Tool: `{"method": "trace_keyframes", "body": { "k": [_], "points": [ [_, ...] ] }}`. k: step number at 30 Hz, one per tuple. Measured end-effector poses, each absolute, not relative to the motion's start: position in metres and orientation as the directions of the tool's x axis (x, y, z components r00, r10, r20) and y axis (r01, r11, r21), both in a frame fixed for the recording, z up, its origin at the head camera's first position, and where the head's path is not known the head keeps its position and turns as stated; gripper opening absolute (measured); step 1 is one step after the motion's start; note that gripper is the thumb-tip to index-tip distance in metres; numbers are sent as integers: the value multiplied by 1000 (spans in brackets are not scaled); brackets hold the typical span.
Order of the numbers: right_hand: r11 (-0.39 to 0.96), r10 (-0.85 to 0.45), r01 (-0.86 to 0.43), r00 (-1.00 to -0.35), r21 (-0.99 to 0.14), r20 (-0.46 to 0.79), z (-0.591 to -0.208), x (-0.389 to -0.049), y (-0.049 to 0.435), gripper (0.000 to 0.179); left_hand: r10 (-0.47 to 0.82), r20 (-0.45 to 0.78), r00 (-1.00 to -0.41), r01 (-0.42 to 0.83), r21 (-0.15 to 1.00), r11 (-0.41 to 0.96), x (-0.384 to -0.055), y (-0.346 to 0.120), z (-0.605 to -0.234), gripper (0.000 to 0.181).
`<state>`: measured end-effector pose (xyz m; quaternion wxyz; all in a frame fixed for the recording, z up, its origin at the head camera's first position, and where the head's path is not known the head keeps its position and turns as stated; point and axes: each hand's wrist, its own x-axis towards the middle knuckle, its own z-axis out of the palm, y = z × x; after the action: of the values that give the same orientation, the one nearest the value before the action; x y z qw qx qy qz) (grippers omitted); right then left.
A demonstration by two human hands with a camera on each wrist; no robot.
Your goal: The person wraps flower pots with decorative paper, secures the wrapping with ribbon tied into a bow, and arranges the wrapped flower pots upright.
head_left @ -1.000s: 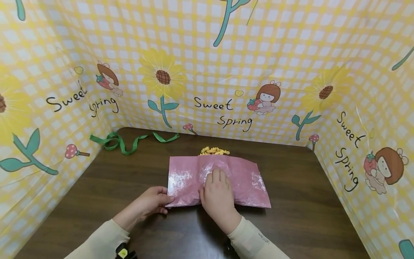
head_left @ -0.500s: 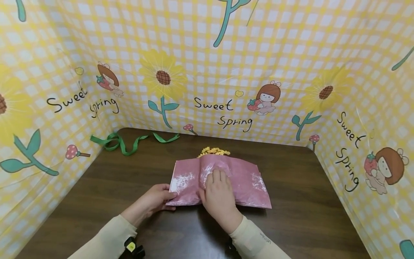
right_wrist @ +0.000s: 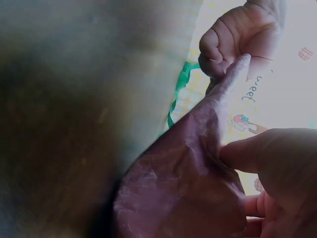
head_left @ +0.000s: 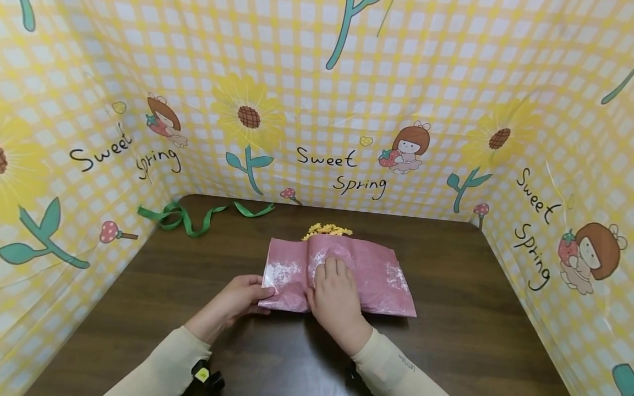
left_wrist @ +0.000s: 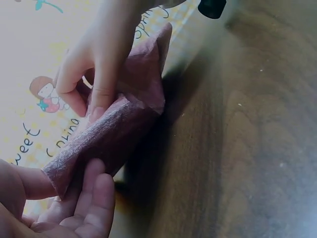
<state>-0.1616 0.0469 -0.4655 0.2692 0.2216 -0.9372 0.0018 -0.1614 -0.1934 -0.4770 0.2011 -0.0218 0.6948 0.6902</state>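
Note:
A sheet of pink wrapping paper [head_left: 381,269] with whitish shiny patches stands folded over at the middle of the table. Small yellow flowers [head_left: 328,229] peek out behind its top edge; whatever lies inside the fold is hidden. My left hand [head_left: 233,301] pinches the paper's lower left corner, thumb in front and fingers behind, as the left wrist view also shows. Bent over the middle of the paper, my right hand [head_left: 338,297] holds it with thumb and fingers. In the right wrist view, the right thumb [right_wrist: 242,154] dents the pink surface.
Curled green ribbon [head_left: 185,217] lies at the back left of the dark wooden table [head_left: 460,308], with a shorter green piece [head_left: 254,210] beside it. A yellow checked cloth [head_left: 317,99] walls in the back and both sides.
The left hand has shifted a little right and away from me, bringing the paper's left edge inward. The right hand keeps its place on the paper.

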Motion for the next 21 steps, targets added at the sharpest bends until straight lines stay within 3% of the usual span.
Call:
{"method": "trace_keyframes", "body": {
  "k": [10, 21],
  "points": [
    [890, -403, -452, -723, 56, 561, -462, -166, 51, 31, 238, -354, -904, -359, 933, 24, -165, -188, -472, 8],
    [886, -401, -460, -696, 59, 596, -463, -167, 50, 32, 310, -340, -888, -420, 874, -244, -168, -176, -460, 10]
  ]
}}
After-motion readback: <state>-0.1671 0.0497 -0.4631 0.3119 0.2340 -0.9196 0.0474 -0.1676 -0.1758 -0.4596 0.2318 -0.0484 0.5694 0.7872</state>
